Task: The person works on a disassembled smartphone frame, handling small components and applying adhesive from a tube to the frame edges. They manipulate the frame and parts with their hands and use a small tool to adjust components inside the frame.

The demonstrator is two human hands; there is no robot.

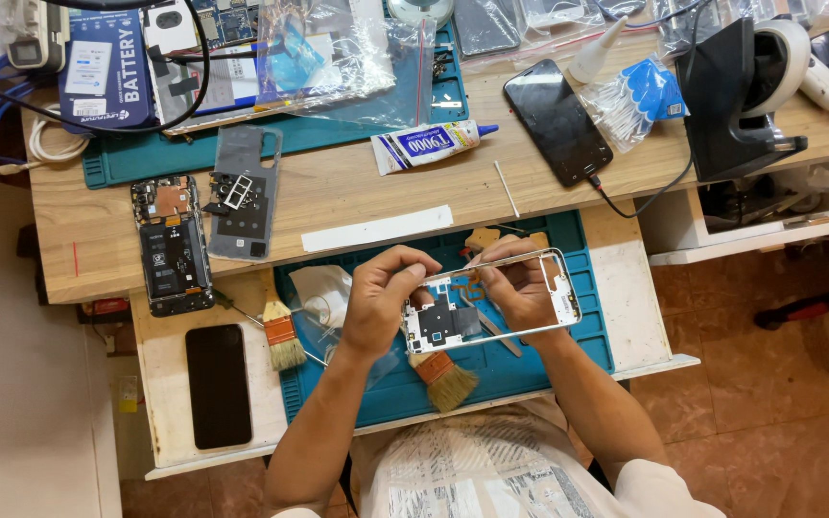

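White rectangular phone frame (496, 302) with dark inner board, raised just above the teal work mat (587, 326) on the tabletop, left hand (381, 297) pinching its top edge, right hand (520, 288) clasping its middle, apparently steadying it, bristle brush (445, 379) beneath.

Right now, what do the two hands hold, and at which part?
Both hold a white phone frame: the left hand grips its top edge near the left end, the right hand reaches through its open middle.
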